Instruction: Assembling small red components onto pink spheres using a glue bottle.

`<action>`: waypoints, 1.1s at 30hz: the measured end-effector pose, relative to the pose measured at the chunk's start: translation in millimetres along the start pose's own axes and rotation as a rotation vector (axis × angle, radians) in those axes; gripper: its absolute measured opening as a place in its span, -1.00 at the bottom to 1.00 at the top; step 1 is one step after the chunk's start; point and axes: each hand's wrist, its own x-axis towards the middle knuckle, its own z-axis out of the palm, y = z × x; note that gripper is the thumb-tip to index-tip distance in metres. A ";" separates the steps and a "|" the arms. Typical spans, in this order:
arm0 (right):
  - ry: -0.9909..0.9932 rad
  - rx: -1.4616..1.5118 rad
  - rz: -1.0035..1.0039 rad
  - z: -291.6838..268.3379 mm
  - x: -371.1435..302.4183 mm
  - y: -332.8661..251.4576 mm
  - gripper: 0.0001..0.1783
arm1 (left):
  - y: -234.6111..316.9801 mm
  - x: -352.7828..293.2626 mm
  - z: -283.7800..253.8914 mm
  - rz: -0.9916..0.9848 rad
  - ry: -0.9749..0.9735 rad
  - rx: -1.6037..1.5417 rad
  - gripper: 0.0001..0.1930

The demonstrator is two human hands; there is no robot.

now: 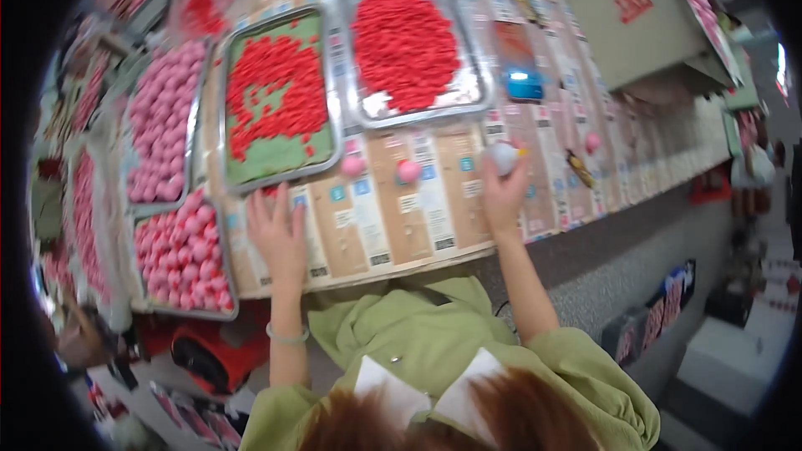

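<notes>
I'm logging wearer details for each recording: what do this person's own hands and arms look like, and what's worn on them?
Both the left hand and right hand look ungloved. A pale green, ring-shaped bangle, material unclear, circles the left forearm. Loose, light green fabric sleeves cover both upper arms, leaving the forearms bare.

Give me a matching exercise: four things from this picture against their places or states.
1. right hand
2. bracelet
3. left hand
4. large box

A. beside a green-bottomed tray
B. at the picture's upper right
C. holding a pale ball
D. around the left forearm

Pairs: 1-C, 2-D, 3-A, 4-B
</notes>
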 end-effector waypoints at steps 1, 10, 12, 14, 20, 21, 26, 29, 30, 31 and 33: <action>0.049 -0.024 0.000 -4.4 0.1 -0.4 -0.54 | 4.5 2.3 9.1 -0.027 -0.021 0.110 -0.61; 0.039 -0.110 -0.051 -10.6 5.5 -9.6 -0.55 | 10.0 -0.5 8.5 0.047 -0.017 0.110 -0.72; 0.130 -0.044 -0.113 -7.7 4.6 -2.3 -0.58 | 15.5 -5.6 4.8 0.045 0.017 -0.025 -0.78; 0.087 -0.094 -0.058 -12.3 6.3 -0.8 -0.59 | 19.4 -3.7 5.0 0.027 0.042 -0.046 -0.80; 0.029 -0.004 0.090 -18.6 4.1 -19.3 -0.65 | 15.9 12.4 2.7 -0.046 -0.014 -0.194 -0.83; 0.024 0.016 0.085 -20.5 2.5 -24.7 -0.65 | 15.9 14.2 -0.3 -0.051 -0.029 -0.209 -0.83; -0.130 0.311 0.152 -24.4 -16.5 -57.4 -0.55 | 20.9 10.0 -20.3 -0.545 -0.016 -0.941 -0.81; -0.331 0.598 0.362 -18.6 -28.7 -77.5 -0.49 | 25.7 1.0 -27.3 -0.705 -0.136 -1.378 -0.79; -0.455 0.744 0.492 -15.9 -32.9 -82.3 -0.47 | 31.0 -2.4 -29.5 -0.809 -0.234 -1.569 -0.79; -0.458 0.740 0.492 -11.7 -37.8 -85.7 -0.47 | 38.6 -4.3 -32.5 -0.812 -0.231 -1.573 -0.79; -0.585 0.663 0.544 -3.7 -45.8 -91.0 -0.46 | 53.8 -6.0 -37.0 -0.874 -0.279 -1.715 -0.79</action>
